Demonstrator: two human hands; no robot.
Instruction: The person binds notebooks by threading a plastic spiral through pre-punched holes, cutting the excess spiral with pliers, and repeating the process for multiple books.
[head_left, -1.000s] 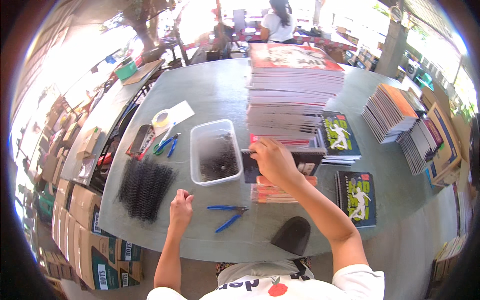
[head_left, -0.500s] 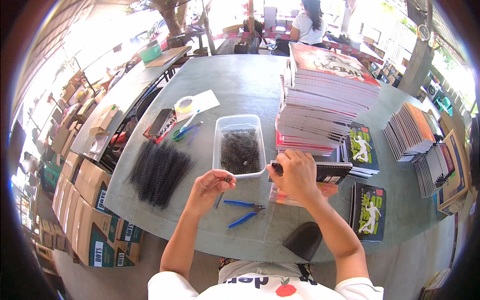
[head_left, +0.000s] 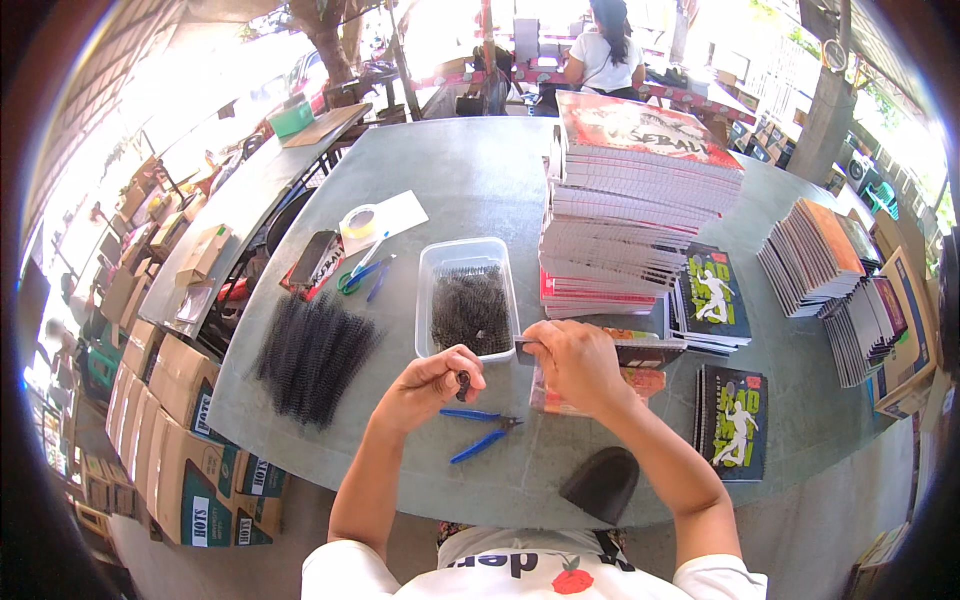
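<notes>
My left hand (head_left: 430,386) is closed, pinching a small dark piece (head_left: 463,383) whose kind is hard to make out. To its right, my right hand (head_left: 580,362) grips the left end of a dark-covered notebook (head_left: 655,353), its fingers over the edge. Beneath that lies an orange-red booklet (head_left: 553,392). Just beyond my hands stands a clear plastic tub (head_left: 424,285) holding short black binding coils (head_left: 468,308). Blue-handled cutters (head_left: 480,447) lie open on the table, nearer than the tub. A heap of long black coils (head_left: 315,360) is to the left.
A tall stack of notebooks (head_left: 640,180) rises at the back right, beside green-and-black notebooks (head_left: 715,300). Scissors (head_left: 362,270), a tape roll (head_left: 360,220) and a phone (head_left: 316,258) lie back left. A dark rounded object (head_left: 603,485) sits at the near edge. Another person (head_left: 608,55) is far off.
My left hand has turned, and the small piece now points downward. My right hand has shifted slightly left and lower, with the notebook tilted differently beneath it. The view has shifted a little.
</notes>
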